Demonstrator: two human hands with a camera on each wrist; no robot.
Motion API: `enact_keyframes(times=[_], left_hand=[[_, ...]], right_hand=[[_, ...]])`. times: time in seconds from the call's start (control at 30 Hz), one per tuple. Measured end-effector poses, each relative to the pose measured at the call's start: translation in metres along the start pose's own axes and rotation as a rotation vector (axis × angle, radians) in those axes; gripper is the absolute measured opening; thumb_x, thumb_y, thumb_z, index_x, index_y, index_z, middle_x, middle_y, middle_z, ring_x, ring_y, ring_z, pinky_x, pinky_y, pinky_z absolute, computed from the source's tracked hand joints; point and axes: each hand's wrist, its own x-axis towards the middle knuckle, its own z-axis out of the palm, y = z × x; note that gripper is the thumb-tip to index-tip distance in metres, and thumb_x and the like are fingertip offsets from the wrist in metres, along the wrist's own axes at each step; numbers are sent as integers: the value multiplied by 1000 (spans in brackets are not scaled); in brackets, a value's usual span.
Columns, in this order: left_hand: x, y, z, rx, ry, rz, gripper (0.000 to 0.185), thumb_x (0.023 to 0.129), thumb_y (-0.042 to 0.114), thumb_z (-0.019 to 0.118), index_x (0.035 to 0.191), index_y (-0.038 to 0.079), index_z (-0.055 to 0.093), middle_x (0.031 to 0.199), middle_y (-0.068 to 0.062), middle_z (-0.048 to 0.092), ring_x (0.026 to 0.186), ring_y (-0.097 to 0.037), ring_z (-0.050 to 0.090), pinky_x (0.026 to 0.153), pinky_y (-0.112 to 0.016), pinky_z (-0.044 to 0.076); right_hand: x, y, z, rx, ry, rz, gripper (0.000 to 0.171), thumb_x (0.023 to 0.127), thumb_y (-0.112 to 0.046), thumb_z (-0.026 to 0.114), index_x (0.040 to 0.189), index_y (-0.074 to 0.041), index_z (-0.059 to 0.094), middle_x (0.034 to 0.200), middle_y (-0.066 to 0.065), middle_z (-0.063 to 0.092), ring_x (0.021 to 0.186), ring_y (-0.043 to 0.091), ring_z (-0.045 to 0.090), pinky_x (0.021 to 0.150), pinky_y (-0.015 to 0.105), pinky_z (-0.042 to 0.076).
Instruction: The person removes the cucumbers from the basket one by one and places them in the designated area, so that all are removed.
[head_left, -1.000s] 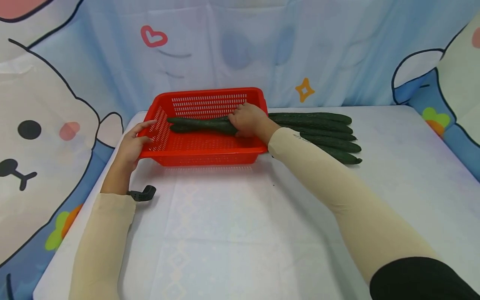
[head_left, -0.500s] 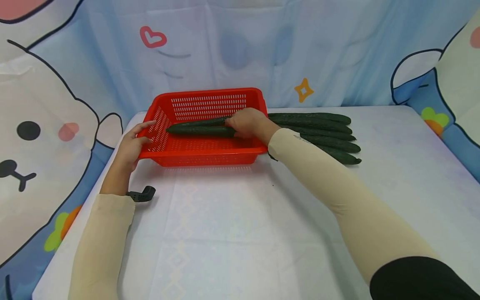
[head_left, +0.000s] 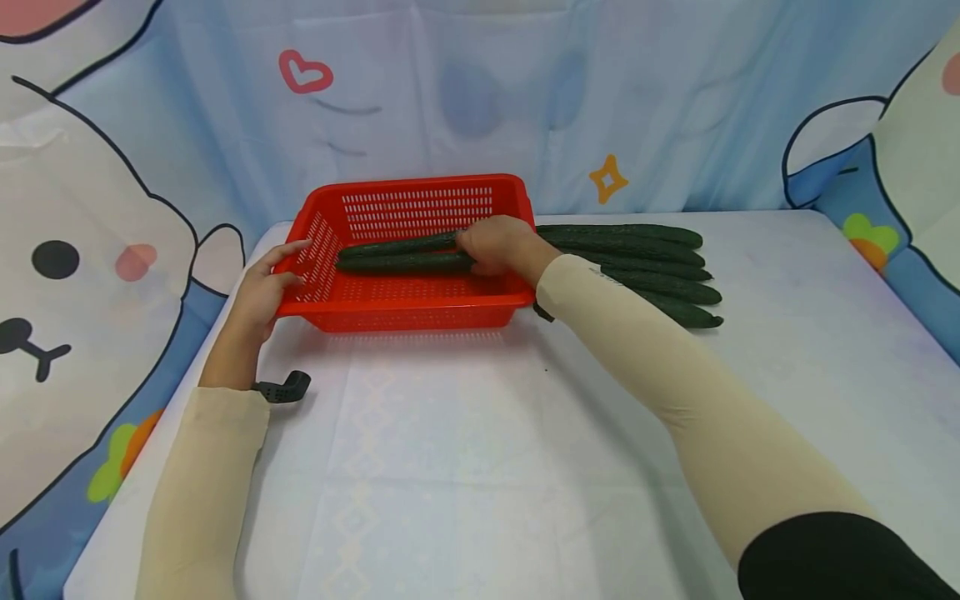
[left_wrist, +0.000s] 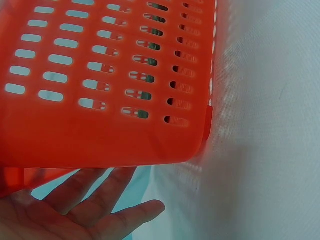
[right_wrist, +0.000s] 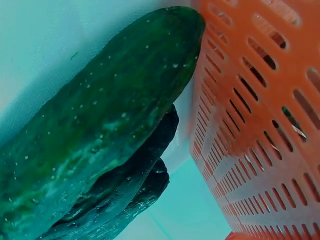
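Head view: the right hand (head_left: 498, 244) has its grip closed round the right ends of two cucumbers (head_left: 405, 254) inside the red basket (head_left: 405, 312). The pair lies lengthwise across the basket floor, close to parallel, one just behind the other. A second ago the two crossed at an angle; half a second ago the front one was being shifted; now they sit side by side, so the work in hand reads as straightening the pair, nearly done. The hand itself has barely moved.

Right forearm, in a beige sleeve, reaches diagonally over the bench (head_left: 525, 467) and crosses the basket's right rim, wrist bent down.

Left hand (head_left: 262, 287) rests against the basket's left wall, fingers straight and spread, thumb on the rim; nothing is gripped. The left wrist view confirms flat fingers (left_wrist: 80, 192) under the basket's edge. Its position is unchanged.

Four more cucumbers (head_left: 645, 267) lie in a row on the bench just right of the basket; the right wrist view shows their ends (right_wrist: 100, 125) beside the basket wall.
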Motion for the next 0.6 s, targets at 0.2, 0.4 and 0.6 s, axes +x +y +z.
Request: enact_keyframes(times=[0.2,0.4,0.6], left_hand=[[0,0,0,4,0,1,50,93,11,43,132,43,44,148,-5,27,126,-28,39,78,-26,52],[0,-1,0,11,3,2,50,93,13,43,131,45,44,148,-4,27,127,-28,39,80,-27,51],[0,-1,0,16,7,4,49,94,13,43,131,44,44,148,-4,27,127,-27,38,80,-27,51]], right_hand=[[2,1,0,120,35,19,43,82,-29,65,116,-18,42,97,1,59,88,18,59,91,38,50],[4,3,2,215,114,-9,53,81,-33,65,123,-20,36,102,0,59,91,17,58,92,38,49],[3,5,3,271,194,-35,49,81,-44,64,120,-23,43,107,-2,60,95,15,56,93,36,48]])
